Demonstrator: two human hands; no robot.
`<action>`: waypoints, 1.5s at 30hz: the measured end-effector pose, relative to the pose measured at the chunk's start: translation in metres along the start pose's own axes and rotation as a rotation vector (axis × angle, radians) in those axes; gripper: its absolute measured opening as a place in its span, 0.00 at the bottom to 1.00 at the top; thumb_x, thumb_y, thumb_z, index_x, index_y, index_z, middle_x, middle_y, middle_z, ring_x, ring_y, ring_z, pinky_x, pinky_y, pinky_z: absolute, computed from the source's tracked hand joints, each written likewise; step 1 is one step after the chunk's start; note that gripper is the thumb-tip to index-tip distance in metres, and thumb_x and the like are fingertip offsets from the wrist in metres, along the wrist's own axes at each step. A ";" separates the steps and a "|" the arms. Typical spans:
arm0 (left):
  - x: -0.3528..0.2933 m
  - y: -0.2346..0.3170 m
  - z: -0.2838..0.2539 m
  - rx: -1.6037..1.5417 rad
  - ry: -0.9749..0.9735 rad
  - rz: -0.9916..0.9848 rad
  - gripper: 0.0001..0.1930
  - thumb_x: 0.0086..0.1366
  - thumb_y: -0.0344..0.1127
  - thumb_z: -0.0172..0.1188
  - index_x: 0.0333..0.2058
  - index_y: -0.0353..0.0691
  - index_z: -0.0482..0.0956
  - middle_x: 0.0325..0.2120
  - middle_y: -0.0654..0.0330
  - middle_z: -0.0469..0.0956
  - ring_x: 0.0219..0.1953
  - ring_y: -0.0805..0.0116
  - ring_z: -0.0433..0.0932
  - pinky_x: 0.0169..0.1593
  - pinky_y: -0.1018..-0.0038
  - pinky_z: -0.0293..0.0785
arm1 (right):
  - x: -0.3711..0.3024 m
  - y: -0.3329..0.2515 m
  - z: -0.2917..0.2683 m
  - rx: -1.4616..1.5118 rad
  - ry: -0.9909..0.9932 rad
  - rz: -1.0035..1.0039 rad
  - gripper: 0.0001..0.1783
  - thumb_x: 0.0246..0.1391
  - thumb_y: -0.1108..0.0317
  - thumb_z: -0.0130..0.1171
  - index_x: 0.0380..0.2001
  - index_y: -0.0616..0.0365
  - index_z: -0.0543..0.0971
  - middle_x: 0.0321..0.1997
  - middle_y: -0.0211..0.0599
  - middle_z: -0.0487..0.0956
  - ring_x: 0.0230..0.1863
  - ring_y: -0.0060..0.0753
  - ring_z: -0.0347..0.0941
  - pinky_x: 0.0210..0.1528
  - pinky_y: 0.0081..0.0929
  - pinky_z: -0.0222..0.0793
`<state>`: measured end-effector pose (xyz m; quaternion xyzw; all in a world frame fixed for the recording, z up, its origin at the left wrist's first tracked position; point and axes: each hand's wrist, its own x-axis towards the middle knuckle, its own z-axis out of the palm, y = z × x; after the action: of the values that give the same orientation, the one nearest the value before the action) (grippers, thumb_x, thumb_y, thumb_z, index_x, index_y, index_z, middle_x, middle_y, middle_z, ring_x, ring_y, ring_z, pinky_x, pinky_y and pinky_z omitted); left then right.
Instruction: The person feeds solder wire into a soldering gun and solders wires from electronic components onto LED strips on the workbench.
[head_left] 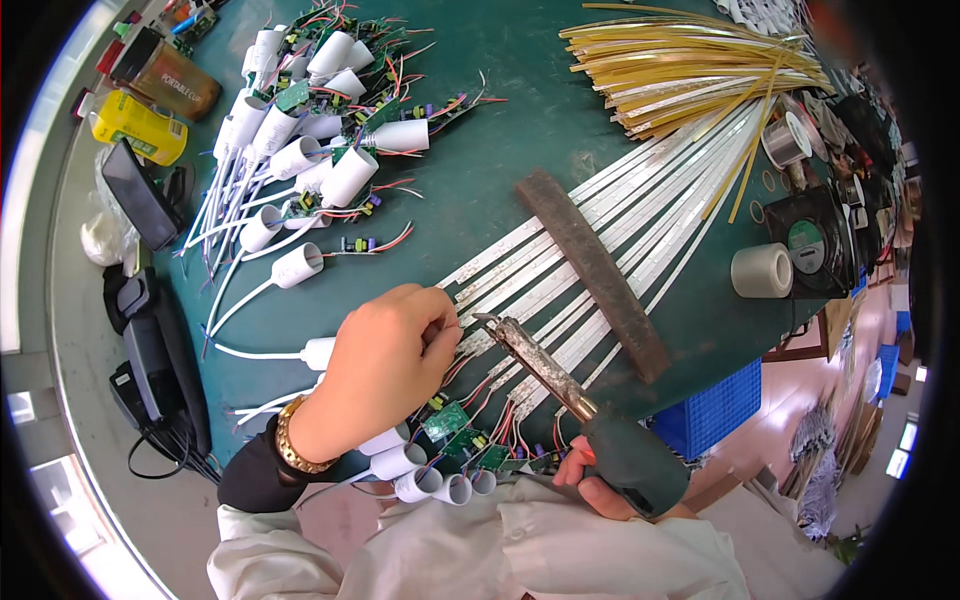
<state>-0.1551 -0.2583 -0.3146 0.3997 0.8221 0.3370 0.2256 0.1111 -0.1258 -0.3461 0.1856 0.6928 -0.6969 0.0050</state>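
Observation:
My left hand (385, 345) is closed in a pinch on a thin wire beside the near ends of the white LED strips (535, 255). My right hand (590, 488) grips the dark green handle of a soldering iron (545, 370). Its bent tip points at the strip ends, close to my left fingertips. A brown, worn bar (595, 275) lies across the strips. Below the tip, small green circuit boards (445, 422) with red and white wires lead to several strips. White plastic sleeves (397, 462) with cables sit beside these boards, partly under my left wrist.
More white sleeves (350, 177) with boards pile up at the far left. Yellow-backed strips (690, 75) fan out at the far right. A tape roll (762, 271), a fan (815, 240) and a solder spool (786, 141) stand right. Left are a phone (142, 195) and yellow bottle (138, 127).

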 end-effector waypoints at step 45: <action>0.000 -0.012 -0.001 -0.007 0.024 0.018 0.03 0.55 0.26 0.62 0.26 0.35 0.76 0.17 0.56 0.72 0.18 0.63 0.72 0.24 0.67 0.66 | -0.008 0.006 -0.012 -0.543 -0.047 0.119 0.10 0.41 0.64 0.67 0.28 0.50 0.78 0.25 0.32 0.77 0.27 0.38 0.75 0.27 0.33 0.69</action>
<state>-0.1617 -0.2641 -0.3231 0.4020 0.8201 0.3466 0.2139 0.1230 -0.1168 -0.3499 0.2015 0.8417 -0.4884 0.1115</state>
